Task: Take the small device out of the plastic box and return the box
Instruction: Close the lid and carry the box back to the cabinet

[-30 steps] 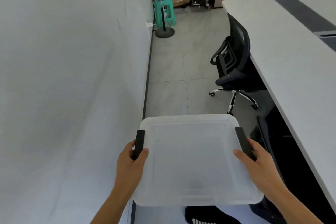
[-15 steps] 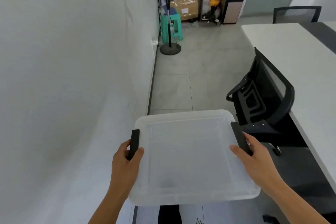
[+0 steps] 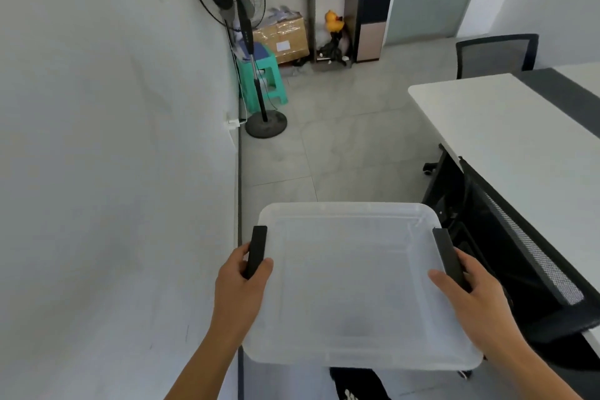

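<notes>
Two hands carry the lidded plastic box [image 3: 354,286] above the floor, beside the white wall [image 3: 113,172]. Left hand [image 3: 238,289] clamped on the box's left black latch [image 3: 256,250]; right hand [image 3: 474,299] clamped on its right latch [image 3: 449,256]. Box contents indiscernible.

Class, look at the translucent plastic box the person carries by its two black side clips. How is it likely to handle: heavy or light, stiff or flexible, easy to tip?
The plastic box is probably light: nothing shows clearly through the lid. Thin translucent plastic may flex slightly. With the left hand and right hand at opposite clips, tipping seems unlikely.
</notes>
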A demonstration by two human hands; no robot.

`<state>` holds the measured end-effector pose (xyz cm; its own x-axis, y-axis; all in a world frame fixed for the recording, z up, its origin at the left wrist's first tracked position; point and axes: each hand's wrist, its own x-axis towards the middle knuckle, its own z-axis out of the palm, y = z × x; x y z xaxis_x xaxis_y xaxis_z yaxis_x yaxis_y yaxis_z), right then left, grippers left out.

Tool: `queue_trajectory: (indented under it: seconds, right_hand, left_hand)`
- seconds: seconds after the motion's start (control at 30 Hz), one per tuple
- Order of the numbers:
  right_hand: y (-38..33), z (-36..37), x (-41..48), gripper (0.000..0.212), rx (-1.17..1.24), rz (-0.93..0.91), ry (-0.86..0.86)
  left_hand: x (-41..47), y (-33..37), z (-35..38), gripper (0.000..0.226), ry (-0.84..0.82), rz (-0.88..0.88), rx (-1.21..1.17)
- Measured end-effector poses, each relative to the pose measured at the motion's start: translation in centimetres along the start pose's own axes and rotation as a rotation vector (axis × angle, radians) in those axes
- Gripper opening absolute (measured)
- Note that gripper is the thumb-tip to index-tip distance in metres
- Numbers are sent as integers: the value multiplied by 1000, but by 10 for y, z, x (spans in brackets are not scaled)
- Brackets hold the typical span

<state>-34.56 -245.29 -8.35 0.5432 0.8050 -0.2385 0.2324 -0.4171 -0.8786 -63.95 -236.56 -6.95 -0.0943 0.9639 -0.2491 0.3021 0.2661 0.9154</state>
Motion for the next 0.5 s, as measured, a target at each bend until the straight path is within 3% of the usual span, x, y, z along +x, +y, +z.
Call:
queue_trajectory:
  seconds: [0.5]
  right_hand:
    - [-147,84,372,51,-85,-26,-119]
  left_hand:
    - [337,120,89,36,88,-55,5]
